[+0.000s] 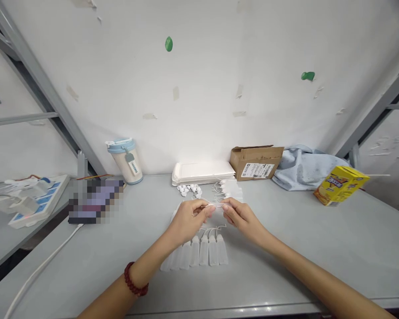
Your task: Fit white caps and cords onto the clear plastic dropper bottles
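Observation:
My left hand (190,218) and my right hand (238,215) meet above the middle of the grey table (319,248), both pinching a small clear plastic packet (218,206) between their fingertips. Just below the hands lies a row of several filled clear packets with white cords (199,251), side by side. Beyond the hands sit a cluster of small white pieces (189,190) and a pile of corded pieces (226,188). A red bead bracelet circles my left wrist.
A stack of white trays (202,172), a cardboard box (256,162), a blue cloth (306,167), a yellow carton (340,184) and a lidded cup (125,160) line the back wall. A power strip (36,199) and white cable (43,266) lie at left.

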Demonstrator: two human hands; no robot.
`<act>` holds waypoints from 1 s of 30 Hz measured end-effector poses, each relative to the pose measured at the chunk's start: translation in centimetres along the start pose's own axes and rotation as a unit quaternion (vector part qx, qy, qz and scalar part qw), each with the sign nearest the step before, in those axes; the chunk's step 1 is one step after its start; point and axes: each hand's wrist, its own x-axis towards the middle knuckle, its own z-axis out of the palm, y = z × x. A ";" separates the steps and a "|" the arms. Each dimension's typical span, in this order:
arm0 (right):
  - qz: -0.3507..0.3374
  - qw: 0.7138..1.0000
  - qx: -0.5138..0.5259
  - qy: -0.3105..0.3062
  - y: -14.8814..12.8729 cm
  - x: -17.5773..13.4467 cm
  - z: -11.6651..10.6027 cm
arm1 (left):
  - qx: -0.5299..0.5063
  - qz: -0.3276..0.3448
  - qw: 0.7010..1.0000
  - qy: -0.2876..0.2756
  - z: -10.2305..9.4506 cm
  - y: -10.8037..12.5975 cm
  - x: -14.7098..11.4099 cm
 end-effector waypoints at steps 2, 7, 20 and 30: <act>-0.001 1.000 0.012 -0.001 0.0 0.0 -0.1 | 0.040 0.030 0.999 0.014 -0.1 0.2 -0.1; -0.014 1.000 0.001 0.005 -0.2 0.0 -0.3 | 0.019 0.004 1.000 -0.006 -0.2 0.1 0.1; 0.048 0.995 0.088 -0.013 -0.4 0.1 -0.2 | 0.151 0.102 0.982 -0.048 -0.3 -0.4 -0.1; 0.060 0.987 0.149 -0.003 -0.8 0.5 -0.6 | 0.105 0.050 0.993 -0.029 0.2 -0.5 0.0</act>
